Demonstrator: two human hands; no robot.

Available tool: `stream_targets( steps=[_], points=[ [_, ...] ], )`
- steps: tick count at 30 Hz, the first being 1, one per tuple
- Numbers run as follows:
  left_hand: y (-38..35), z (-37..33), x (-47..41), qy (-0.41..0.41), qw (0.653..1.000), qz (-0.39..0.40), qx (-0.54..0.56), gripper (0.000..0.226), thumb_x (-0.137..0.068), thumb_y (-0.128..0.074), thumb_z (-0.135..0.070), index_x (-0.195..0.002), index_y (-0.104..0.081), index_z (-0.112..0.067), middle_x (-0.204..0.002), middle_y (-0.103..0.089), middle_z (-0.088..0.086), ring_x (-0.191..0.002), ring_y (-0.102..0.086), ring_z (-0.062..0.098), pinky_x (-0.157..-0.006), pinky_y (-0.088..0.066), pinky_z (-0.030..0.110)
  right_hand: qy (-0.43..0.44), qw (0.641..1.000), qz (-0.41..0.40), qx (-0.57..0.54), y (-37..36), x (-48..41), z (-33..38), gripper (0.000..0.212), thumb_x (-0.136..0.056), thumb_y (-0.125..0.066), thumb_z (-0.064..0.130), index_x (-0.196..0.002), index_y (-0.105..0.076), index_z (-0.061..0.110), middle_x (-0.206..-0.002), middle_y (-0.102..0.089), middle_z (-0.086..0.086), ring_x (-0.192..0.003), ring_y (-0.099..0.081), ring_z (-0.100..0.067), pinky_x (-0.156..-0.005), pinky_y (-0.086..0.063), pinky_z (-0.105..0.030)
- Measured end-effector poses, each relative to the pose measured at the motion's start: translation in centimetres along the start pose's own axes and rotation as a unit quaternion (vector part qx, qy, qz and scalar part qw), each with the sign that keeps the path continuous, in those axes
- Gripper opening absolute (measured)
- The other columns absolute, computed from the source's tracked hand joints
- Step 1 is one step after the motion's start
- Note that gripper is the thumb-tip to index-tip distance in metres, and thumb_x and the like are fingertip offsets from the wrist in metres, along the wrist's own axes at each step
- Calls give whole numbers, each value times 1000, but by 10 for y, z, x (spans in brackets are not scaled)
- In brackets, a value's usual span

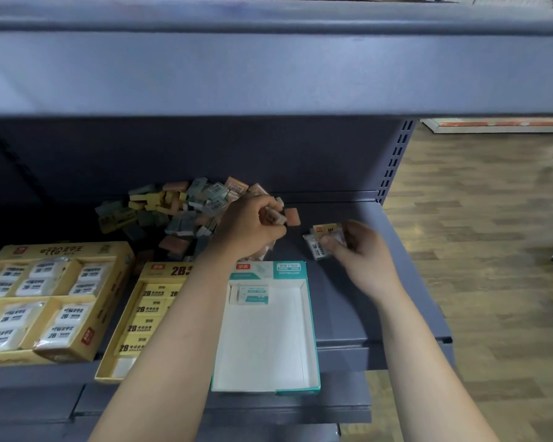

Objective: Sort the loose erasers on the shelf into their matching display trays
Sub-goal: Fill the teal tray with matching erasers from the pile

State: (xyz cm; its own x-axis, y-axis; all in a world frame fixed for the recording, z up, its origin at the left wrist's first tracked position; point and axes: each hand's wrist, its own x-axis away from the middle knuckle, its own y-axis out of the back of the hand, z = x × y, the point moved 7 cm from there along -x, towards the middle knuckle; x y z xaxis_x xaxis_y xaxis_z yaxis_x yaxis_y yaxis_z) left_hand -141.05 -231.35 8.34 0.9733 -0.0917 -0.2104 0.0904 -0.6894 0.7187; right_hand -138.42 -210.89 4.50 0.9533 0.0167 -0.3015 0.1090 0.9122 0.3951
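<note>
Left hand (249,225) pinches pink eraser (274,216), right hand (363,255) grips wrapped erasers (320,247), over grey shelf (342,303); wooden floor (492,250).

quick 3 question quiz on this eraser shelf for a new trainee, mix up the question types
1. Multiple choice: how many erasers lie in the teal-and-white tray? A) none B) one C) five
2. True or false: the left hand holds a pinkish eraser in front of the loose eraser pile.
3. Fill in: the right hand pinches wrapped white erasers marked ____.

Key: 1 B; 2 true; 3 2B.
</note>
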Motion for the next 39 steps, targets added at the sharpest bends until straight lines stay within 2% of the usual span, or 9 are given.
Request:
stream_targets(
  steps=[3,6,10,16,20,25,29,36,39],
  points=[
    [0,1,0,2,1000,-9,-3,20,-73,-77,-20,-91,-67,-20,-100,-61,-6,-89,-59,13,-70,-47,25,1,1000,1,-4,0,1,1,27,-85,-71,29,-71,-52,17,-63,-60,16,-60,-51,0,-57,-37,-22],
    [2,3,0,17,1000,-21,0,20,-75,-79,-25,-85,-63,-18,-96,-61,-5,-82,-56,10,-60,-38,20,-5,1000,3,-5,2,3,2,21,-87,-72,21,-72,-56,22,-67,-65,20,-63,-57,3,-58,-40,-17],
    [7,7,6,56,997,-25,40,25,-79,-77,-39,-86,-61,-21,-82,-63,-11,-75,-58,5,-60,-41,24,-8,1000,2,-8,4,6,2,19,-88,-71,22,-75,-58,18,-68,-65,14,-65,-57,-1,-61,-42,-21],
    [16,4,16,76,990,-32,118,31,-83,-72,-43,-92,-60,-16,-82,-71,-1,-64,-71,13,-57,-56,29,-29,999,4,-34,4,7,1,9,-91,-68,23,-84,-64,18,-75,-72,7,-64,-64,-7,-62,-45,-28],
    [22,9,29,114,971,-62,200,29,-87,-69,-39,-104,-63,-16,-89,-73,1,-62,-71,11,-50,-54,23,-27,997,9,-66,1,9,8,9,-91,-68,17,-86,-62,13,-71,-70,5,-46,-55,-14,-53,-45,-27],
    [18,21,54,163,931,-50,323,18,-90,-68,-25,-105,-64,-16,-99,-73,12,-82,-74,23,-77,-60,34,-48,989,41,-135,-9,10,13,30,-80,-77,9,-104,-58,12,-90,-74,-4,-64,-66,-12,-51,-48,-25],
    [18,21,71,178,888,-58,419,16,-90,-67,-11,-105,-62,-7,-105,-72,16,-92,-73,22,-81,-59,27,-52,985,59,-155,-15,12,25,31,-80,-74,-5,-98,-57,13,-84,-72,-2,-58,-63,-4,-50,-46,-17],
    [27,20,87,172,876,-43,448,29,-88,-69,-14,-115,-61,-12,-108,-74,2,-101,-71,19,-96,-53,38,-37,983,95,-150,-32,16,42,26,-80,-75,-2,-92,-61,17,-84,-73,3,-64,-65,-3,-53,-45,-15],
    [34,22,93,163,873,-35,458,27,-89,-67,-15,-115,-62,-14,-111,-73,2,-103,-70,19,-95,-53,37,-33,985,96,-143,-37,18,50,25,-79,-76,1,-93,-63,18,-91,-75,0,-79,-72,-12,-61,-53,-25]
  ],
)
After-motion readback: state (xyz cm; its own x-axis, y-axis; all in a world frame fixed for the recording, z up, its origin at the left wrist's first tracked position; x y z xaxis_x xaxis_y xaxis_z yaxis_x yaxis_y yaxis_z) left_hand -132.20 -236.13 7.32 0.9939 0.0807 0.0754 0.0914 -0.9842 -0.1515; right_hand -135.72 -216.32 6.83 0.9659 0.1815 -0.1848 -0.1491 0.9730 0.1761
